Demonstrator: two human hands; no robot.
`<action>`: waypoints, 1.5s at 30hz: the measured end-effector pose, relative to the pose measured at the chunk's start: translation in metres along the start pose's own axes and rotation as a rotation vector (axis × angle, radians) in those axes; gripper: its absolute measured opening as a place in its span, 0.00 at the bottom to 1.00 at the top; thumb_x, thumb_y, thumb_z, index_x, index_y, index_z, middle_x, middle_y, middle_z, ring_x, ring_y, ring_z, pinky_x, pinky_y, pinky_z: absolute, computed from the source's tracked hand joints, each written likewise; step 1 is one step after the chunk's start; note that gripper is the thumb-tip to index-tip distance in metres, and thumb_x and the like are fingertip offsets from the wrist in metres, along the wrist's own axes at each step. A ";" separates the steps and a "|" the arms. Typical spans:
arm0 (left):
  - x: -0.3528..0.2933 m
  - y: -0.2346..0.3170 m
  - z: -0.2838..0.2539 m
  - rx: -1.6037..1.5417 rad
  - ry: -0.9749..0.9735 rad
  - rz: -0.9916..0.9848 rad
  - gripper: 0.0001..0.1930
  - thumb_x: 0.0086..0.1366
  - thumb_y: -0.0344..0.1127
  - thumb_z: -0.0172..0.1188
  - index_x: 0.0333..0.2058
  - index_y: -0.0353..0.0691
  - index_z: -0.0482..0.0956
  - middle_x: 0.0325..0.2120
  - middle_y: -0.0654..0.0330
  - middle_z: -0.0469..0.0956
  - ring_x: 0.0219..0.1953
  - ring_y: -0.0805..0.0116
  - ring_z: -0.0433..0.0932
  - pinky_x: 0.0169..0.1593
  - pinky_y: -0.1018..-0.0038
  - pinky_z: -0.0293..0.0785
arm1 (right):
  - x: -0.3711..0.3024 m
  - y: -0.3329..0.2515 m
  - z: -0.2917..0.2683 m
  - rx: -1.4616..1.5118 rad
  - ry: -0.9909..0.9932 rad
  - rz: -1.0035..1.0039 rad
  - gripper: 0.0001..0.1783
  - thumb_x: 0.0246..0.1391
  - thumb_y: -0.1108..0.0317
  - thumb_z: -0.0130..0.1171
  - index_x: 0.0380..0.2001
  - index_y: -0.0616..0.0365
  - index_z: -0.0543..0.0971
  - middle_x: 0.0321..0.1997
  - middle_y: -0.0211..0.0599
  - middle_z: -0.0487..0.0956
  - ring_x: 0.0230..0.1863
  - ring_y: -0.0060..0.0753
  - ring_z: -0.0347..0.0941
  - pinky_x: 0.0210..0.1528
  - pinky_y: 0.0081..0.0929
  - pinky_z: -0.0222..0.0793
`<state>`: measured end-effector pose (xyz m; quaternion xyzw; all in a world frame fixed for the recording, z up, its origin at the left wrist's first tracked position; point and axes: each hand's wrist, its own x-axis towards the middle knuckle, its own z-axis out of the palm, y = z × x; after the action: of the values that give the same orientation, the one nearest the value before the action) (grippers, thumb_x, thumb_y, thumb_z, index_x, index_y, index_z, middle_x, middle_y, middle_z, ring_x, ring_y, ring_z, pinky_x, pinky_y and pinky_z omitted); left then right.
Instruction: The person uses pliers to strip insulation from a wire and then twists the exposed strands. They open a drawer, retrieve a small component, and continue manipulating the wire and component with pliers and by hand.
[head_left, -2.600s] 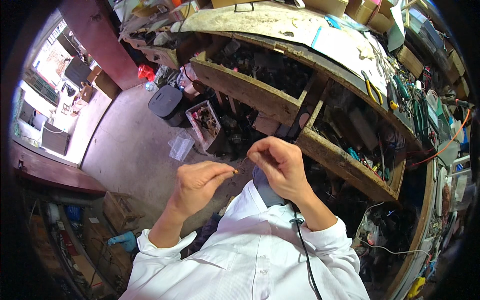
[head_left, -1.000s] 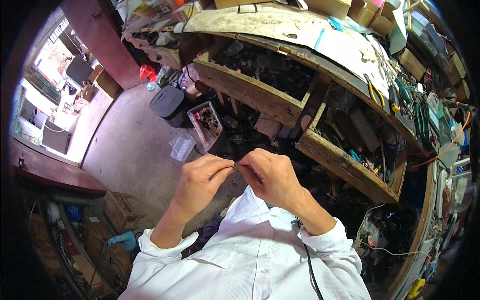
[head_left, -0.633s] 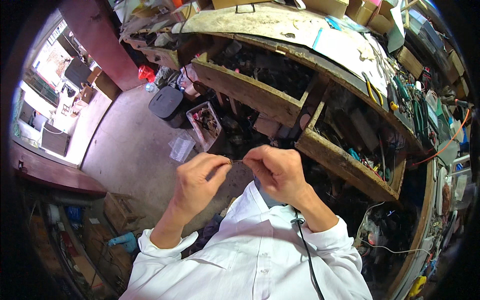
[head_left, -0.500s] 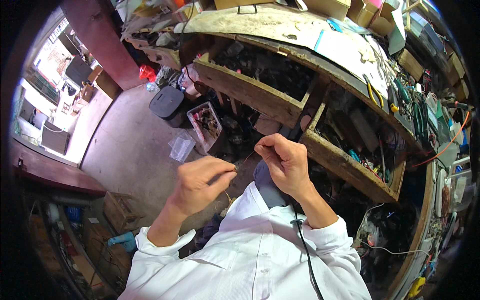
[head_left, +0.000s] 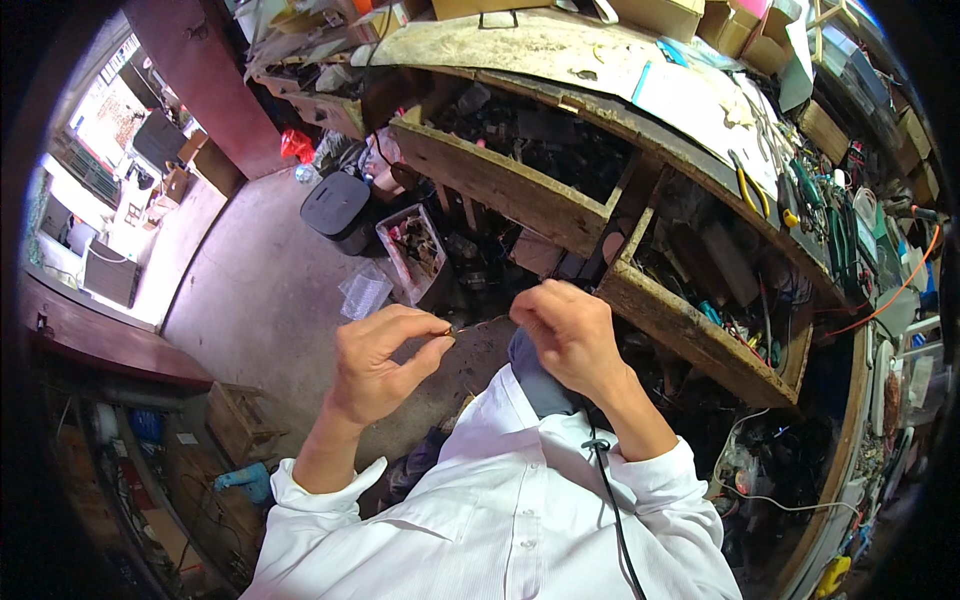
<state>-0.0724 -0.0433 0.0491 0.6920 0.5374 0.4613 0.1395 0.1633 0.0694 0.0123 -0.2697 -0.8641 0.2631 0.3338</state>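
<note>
My left hand (head_left: 385,362) pinches a small dark piece between thumb and forefinger, too small to name. A thin copper-coloured wire (head_left: 482,323) runs from there across the gap to my right hand (head_left: 568,335). The right fingers are curled closed at the wire's other end, and their tips are partly hidden by the hand itself. Both hands are held in the air in front of my white shirt, about a hand's width apart.
Beyond my hands, a workbench (head_left: 480,50) has two pulled-out wooden drawers (head_left: 510,185) full of parts. Pliers (head_left: 748,183) and other tools crowd its right end. A dark bin (head_left: 335,205) and a box of scraps (head_left: 395,262) stand on the floor. A wooden stool (head_left: 240,425) is at left.
My left hand has moved slightly left and up, and my right hand has turned a little with its fingers more hidden. The wire now stretches nearly level between them.
</note>
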 end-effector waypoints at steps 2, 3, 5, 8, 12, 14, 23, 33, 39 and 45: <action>0.001 0.002 0.005 0.059 0.000 -0.004 0.08 0.57 0.23 0.73 0.36 0.33 0.87 0.32 0.53 0.87 0.32 0.64 0.87 0.38 0.72 0.81 | 0.010 -0.015 -0.004 -0.152 0.028 -0.161 0.19 0.51 0.76 0.69 0.47 0.56 0.81 0.43 0.41 0.83 0.46 0.45 0.81 0.48 0.37 0.76; 0.000 0.003 0.007 0.086 -0.012 -0.004 0.08 0.57 0.24 0.73 0.36 0.33 0.87 0.32 0.53 0.87 0.32 0.63 0.87 0.38 0.72 0.81 | 0.015 -0.024 -0.005 -0.226 0.041 -0.241 0.21 0.50 0.75 0.70 0.50 0.55 0.81 0.45 0.41 0.83 0.49 0.46 0.80 0.51 0.39 0.75; 0.002 0.005 0.010 0.116 -0.025 0.001 0.08 0.58 0.24 0.73 0.37 0.33 0.87 0.33 0.53 0.87 0.33 0.61 0.87 0.39 0.71 0.82 | 0.017 -0.031 -0.004 -0.081 -0.021 -0.207 0.24 0.52 0.73 0.70 0.54 0.56 0.78 0.47 0.43 0.82 0.51 0.49 0.79 0.55 0.42 0.73; 0.004 0.009 0.012 0.148 -0.022 0.003 0.08 0.59 0.25 0.73 0.37 0.33 0.86 0.33 0.52 0.87 0.33 0.60 0.87 0.38 0.70 0.82 | 0.010 -0.029 0.012 0.341 -0.081 -0.025 0.16 0.53 0.75 0.69 0.46 0.60 0.79 0.41 0.46 0.81 0.39 0.51 0.81 0.38 0.39 0.77; 0.003 0.007 0.014 0.208 -0.132 0.054 0.08 0.59 0.25 0.73 0.37 0.32 0.86 0.32 0.53 0.87 0.32 0.60 0.87 0.37 0.70 0.82 | 0.008 -0.036 0.009 0.163 -0.058 -0.055 0.11 0.51 0.80 0.66 0.38 0.62 0.78 0.35 0.47 0.79 0.31 0.52 0.78 0.32 0.38 0.74; 0.001 0.008 0.013 0.197 -0.164 0.089 0.07 0.59 0.24 0.72 0.37 0.32 0.86 0.32 0.52 0.87 0.32 0.59 0.87 0.37 0.70 0.82 | 0.010 -0.032 0.011 0.231 0.032 -0.057 0.10 0.51 0.80 0.65 0.37 0.63 0.78 0.33 0.47 0.79 0.32 0.53 0.79 0.32 0.38 0.74; -0.001 0.002 0.015 0.173 -0.081 0.030 0.08 0.55 0.22 0.71 0.36 0.33 0.86 0.32 0.54 0.87 0.34 0.62 0.87 0.38 0.71 0.81 | 0.011 -0.028 0.000 0.339 0.042 -0.127 0.11 0.51 0.83 0.64 0.39 0.63 0.79 0.32 0.47 0.81 0.32 0.51 0.81 0.33 0.36 0.77; -0.001 0.001 0.006 0.122 -0.099 0.024 0.07 0.53 0.21 0.71 0.33 0.32 0.87 0.30 0.54 0.87 0.30 0.65 0.86 0.36 0.72 0.81 | 0.005 -0.013 0.004 0.364 0.201 0.012 0.06 0.56 0.79 0.67 0.36 0.64 0.80 0.29 0.42 0.82 0.26 0.38 0.80 0.30 0.29 0.74; -0.002 -0.001 0.007 -0.014 0.231 -0.160 0.07 0.56 0.20 0.70 0.35 0.30 0.86 0.29 0.53 0.86 0.30 0.68 0.86 0.36 0.74 0.81 | -0.003 -0.002 0.008 0.225 0.019 -0.011 0.06 0.56 0.78 0.65 0.38 0.62 0.80 0.36 0.42 0.83 0.34 0.45 0.81 0.35 0.34 0.77; 0.002 0.006 0.013 0.126 -0.021 -0.101 0.06 0.59 0.23 0.72 0.36 0.32 0.87 0.31 0.54 0.86 0.31 0.66 0.86 0.35 0.73 0.80 | 0.006 -0.021 0.011 0.269 -0.012 -0.078 0.06 0.59 0.72 0.66 0.38 0.61 0.80 0.38 0.41 0.80 0.34 0.48 0.79 0.35 0.41 0.76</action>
<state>-0.0579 -0.0402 0.0471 0.6763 0.5982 0.4115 0.1245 0.1459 0.0550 0.0214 -0.1869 -0.8328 0.3650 0.3718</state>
